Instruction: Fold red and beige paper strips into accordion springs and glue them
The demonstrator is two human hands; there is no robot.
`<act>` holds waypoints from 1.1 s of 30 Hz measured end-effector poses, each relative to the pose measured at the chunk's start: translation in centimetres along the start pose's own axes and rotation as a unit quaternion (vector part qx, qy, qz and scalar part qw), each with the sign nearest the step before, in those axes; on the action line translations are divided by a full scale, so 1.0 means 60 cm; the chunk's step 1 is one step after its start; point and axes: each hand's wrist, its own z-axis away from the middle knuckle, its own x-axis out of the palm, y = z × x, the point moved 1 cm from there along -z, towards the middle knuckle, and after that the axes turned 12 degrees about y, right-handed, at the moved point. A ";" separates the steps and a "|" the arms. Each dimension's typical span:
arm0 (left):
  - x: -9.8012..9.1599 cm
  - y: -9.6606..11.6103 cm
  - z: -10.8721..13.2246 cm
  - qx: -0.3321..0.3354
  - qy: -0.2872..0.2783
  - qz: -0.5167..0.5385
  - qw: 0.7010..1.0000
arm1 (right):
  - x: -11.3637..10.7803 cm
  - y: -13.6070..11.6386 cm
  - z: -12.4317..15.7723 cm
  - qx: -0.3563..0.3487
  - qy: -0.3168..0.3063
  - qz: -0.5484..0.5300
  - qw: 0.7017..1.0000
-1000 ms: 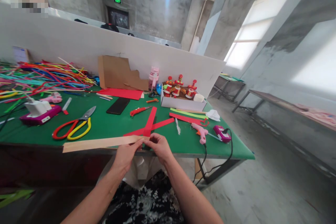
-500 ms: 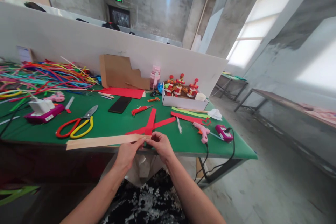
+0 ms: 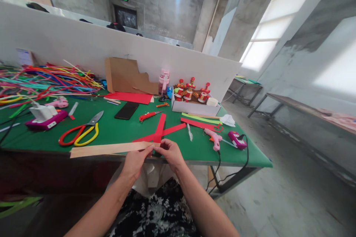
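At the near table edge, my left hand is closed, its thumb and fingers pinching the right end of a long beige paper strip. The strip stretches out to the left along the edge. My right hand is closed beside it, fingertips almost touching the left ones, pinching where the beige strip meets an upright red paper strip. Fingers cover the exact join. Another red strip lies slantwise on the table behind the upright one.
On the green table lie scissors, a phone, a red-handled knife, a pen and a pink glue gun with its cord. Behind them are a box of red figures and a pile of coloured stems.
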 end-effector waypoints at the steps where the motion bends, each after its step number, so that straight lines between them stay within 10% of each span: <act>1: 0.000 0.000 0.000 0.001 0.001 -0.003 1.000 | 0.000 0.000 0.000 0.000 0.000 -0.001 1.000; 33: -0.015 0.014 0.035 -0.083 -0.087 0.065 0.991 | 0.013 -0.009 0.049 0.089 0.068 -0.097 0.989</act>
